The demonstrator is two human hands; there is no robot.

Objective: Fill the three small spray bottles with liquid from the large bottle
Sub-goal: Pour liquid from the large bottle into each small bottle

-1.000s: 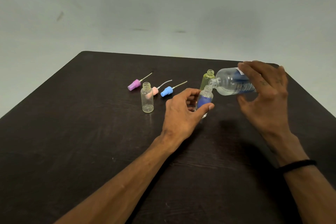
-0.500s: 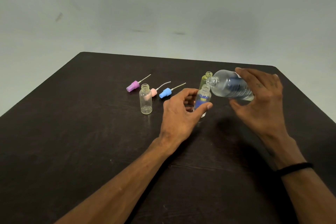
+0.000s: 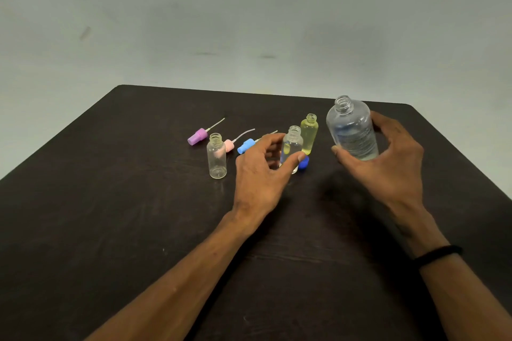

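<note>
My right hand (image 3: 388, 158) grips the large clear bottle (image 3: 352, 130), uncapped and nearly upright, off to the right of the small bottles. My left hand (image 3: 263, 171) holds a small clear bottle (image 3: 292, 147) standing on the table, thumb and fingers curled round its lower part; liquid shows inside it. Just behind it stands a small yellow-tinted bottle (image 3: 309, 133). A third small clear bottle (image 3: 217, 156) stands to the left and looks empty. All of the small bottles are open at the top.
Three spray tops with thin tubes lie behind the bottles: purple (image 3: 198, 136), pink (image 3: 230, 144) and light blue (image 3: 246, 145). A dark blue cap (image 3: 304, 162) lies by the held small bottle. The dark table (image 3: 110, 216) has its far edge near the grey wall.
My right hand has tipped the large bottle back from pouring to nearly upright and drawn it to the right, away from the small bottle. My left hand has stayed on the small bottle.
</note>
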